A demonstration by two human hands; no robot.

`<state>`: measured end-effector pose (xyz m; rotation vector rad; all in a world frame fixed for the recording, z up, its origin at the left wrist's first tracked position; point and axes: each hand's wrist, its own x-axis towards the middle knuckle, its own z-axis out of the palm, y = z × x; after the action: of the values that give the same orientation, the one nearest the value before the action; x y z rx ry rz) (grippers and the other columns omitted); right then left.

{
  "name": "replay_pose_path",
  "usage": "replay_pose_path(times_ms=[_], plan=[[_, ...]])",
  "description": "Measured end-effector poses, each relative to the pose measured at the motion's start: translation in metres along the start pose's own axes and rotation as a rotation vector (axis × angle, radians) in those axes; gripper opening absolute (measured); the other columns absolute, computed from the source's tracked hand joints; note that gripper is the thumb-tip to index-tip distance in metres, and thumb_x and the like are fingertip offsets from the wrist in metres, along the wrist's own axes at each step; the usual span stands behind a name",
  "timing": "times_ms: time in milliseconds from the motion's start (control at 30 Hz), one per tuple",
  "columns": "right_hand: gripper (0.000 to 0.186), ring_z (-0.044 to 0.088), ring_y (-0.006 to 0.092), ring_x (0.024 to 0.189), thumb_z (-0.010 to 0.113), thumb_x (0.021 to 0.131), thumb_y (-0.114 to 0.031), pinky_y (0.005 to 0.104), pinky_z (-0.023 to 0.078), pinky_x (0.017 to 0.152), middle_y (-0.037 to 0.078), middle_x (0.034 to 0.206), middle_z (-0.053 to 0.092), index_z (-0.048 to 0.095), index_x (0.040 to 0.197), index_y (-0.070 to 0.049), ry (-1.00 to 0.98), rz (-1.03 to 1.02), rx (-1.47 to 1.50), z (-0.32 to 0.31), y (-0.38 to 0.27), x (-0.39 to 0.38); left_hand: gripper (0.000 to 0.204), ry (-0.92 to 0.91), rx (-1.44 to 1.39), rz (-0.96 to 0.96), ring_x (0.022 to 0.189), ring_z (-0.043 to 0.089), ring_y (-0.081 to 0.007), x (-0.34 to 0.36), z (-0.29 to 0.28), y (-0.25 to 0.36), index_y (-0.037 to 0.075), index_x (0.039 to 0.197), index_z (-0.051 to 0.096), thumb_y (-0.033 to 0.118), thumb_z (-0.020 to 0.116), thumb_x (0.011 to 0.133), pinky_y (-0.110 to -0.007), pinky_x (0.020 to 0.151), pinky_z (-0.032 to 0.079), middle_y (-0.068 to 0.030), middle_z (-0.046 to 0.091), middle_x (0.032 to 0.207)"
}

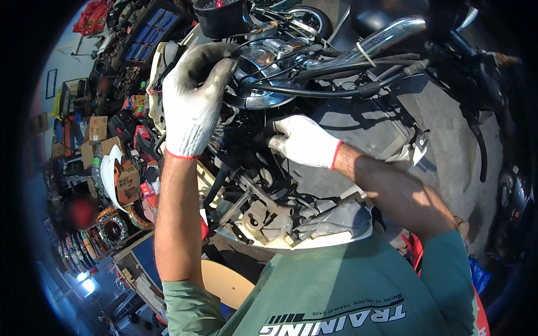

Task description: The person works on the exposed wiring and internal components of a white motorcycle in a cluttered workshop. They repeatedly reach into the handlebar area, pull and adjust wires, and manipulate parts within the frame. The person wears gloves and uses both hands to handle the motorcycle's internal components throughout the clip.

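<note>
Handlebar [386, 38] of bright chrome slopes up and away to the right of the left hand's fingertips, above those of the right. Left hand [202, 87], in a white glove soiled at the fingers, has thumb and forefinger curled with a narrow gap beside a thin cable [252, 41]; whether it is gripped cannot be told. Right hand [302, 141], also gloved, is bent inward, its tips in deep shadow; what lies between them cannot be told.

Black hoses [319, 91] run rightward from near the left fingertips, passing above the right hand and in front of the chrome parts. A white tie [366, 54] circles the handlebar and hoses. Directly above the left fingers stands a black round housing [221, 21]. Below the right fingers are a metal bracket [266, 217] and a cream panel [336, 241].

Grey floor [448, 106] extends right of both hands, partly shaded. Left of the left hand, the room is crowded: cardboard boxes [96, 129], a white shell [109, 179], blue trays [148, 36]. Another vehicle's wheel [314, 21] shows beyond the left fingertips, upward and right.
</note>
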<state>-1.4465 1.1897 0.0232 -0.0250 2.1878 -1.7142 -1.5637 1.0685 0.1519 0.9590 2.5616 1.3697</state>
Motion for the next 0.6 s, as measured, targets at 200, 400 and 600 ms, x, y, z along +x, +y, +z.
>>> replay_pose_path(times_ms=[200,400,600], plan=[[0.031,0.069,0.0388,0.100,0.065,0.090,-0.022,0.0456,0.053,0.087,0.024,0.099,0.071,0.069,0.111,0.001,-0.188,0.018,-0.104,-0.005,-0.010,-0.006,0.029,0.194,0.037,0.047,0.106,0.067,-0.0175,-0.039,-0.028,0.008,-0.006,0.123,0.064,-0.007,0.058,0.095,-0.030,0.097,0.051,-0.0136,0.069,0.119],[0.022,0.068,0.0357,0.088,0.067,0.090,-0.025,0.0448,0.052,0.077,0.018,0.090,0.070,0.068,0.099,-0.004,-0.207,-0.106,-0.140,0.004,0.013,0.001,0.022,0.252,0.277,0.003,0.100,0.066,-0.0231,-0.123,-0.076,-0.017,-0.009,0.116,0.064,-0.007,0.057,0.095,-0.034,0.090,0.054,-0.0187,0.066,0.115],[0.022,0.067,0.0294,0.083,0.066,0.090,-0.023,0.0408,0.051,0.073,0.016,0.087,0.069,0.068,0.097,-0.003,-0.382,-0.111,-0.062,-0.009,0.013,-0.002,0.025,0.311,0.362,-0.100,0.093,0.064,-0.0272,-0.187,-0.078,-0.016,-0.008,0.099,0.065,-0.009,0.049,0.080,-0.038,0.087,0.053,-0.0195,0.065,0.102]])
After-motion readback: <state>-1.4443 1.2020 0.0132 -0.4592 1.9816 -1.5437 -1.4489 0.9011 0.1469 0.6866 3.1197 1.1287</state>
